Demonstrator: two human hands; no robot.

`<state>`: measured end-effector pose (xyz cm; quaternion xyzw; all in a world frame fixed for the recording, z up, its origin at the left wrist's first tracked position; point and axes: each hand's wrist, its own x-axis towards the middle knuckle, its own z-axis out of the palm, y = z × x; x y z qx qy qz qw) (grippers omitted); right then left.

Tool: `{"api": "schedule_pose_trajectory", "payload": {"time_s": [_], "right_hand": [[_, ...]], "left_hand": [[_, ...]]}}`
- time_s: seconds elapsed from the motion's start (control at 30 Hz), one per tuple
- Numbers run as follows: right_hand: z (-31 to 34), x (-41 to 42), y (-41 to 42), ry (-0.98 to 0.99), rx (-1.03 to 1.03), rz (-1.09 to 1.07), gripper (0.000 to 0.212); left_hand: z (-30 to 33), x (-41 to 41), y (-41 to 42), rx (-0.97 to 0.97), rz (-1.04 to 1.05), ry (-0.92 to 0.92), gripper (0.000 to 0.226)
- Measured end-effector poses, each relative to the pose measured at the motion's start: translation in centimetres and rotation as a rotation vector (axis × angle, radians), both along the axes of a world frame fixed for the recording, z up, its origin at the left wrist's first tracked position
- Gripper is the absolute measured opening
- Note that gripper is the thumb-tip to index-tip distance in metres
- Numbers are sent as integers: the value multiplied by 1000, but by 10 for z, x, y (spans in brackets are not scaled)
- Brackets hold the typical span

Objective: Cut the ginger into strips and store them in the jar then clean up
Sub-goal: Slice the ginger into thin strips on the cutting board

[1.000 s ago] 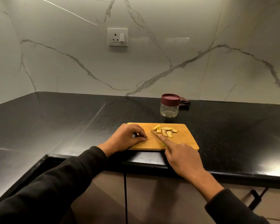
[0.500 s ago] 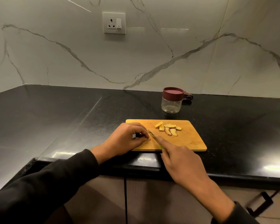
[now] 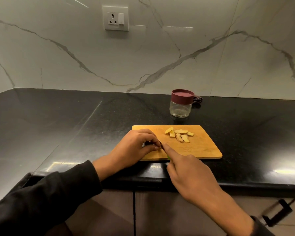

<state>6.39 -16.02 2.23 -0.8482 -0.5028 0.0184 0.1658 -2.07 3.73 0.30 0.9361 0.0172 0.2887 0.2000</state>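
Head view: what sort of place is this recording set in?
Most likely a home kitchen: a black stone countertop with cabinet doors below, a marble-look backsplash with a wall socket, and a wooden cutting board.

Dim warm light (glare streaks the countertop [image 3: 61, 165]).

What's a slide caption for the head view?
Left hand pins ginger, right hand slices on cutting board; cut strips beside, lidded jar behind.
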Motion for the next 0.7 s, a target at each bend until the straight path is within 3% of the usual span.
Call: {"api": "schedule_pose_trajectory", "payload": {"time_s": [0.7], "right_hand": [[2,0,13,27,-7,5,56]], "left_hand": [[-4,2,1,4,26,-14,13]]}}
